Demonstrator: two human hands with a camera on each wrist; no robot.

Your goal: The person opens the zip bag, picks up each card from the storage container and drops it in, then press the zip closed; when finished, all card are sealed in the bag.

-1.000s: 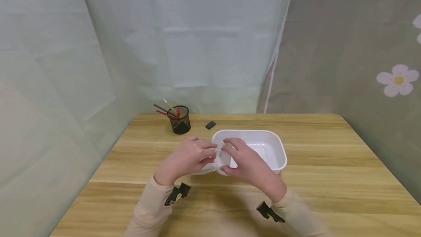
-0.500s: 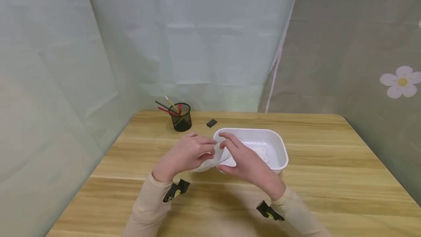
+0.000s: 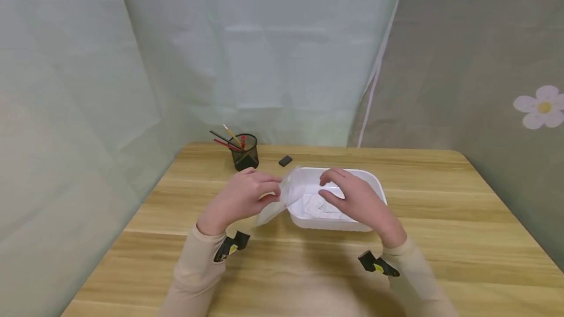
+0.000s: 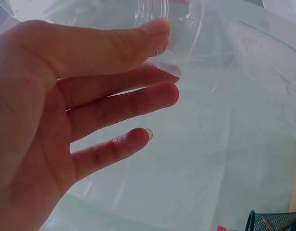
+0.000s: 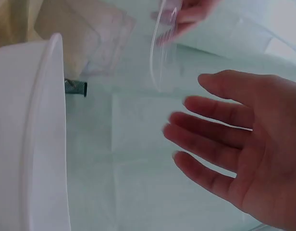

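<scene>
The fingers of the left hand, in the head view, curl toward the thumb and pinch the near edge of a clear, thin plastic bag at the middle of the frame, while the right hand hovers over the white rectangular plastic tub with its fingers loosely bent and holding nothing. The bag lies just right of the left fingertips and left of the right ones, its long axis slanting from lower left up toward the tub's left rim; the left hand is the nearer, already on it, and the right hand is apart from it across the tub's opening. Something pale and flat lies on the tub's floor, too washed out to name. Toward the upper left of the wooden table stand a black mesh pen cup with pencils and a small black block. In the left wrist view the thumb and forefinger press together on the transparent film at the top of the frame, with the other fingers extended and slightly apart below. In the right wrist view the right hand's fingers are spread and empty at the right, the bag's curved clear edge hangs up and left of them, pinched by the other hand's fingertips, and the tub's white rim fills the left side.
</scene>
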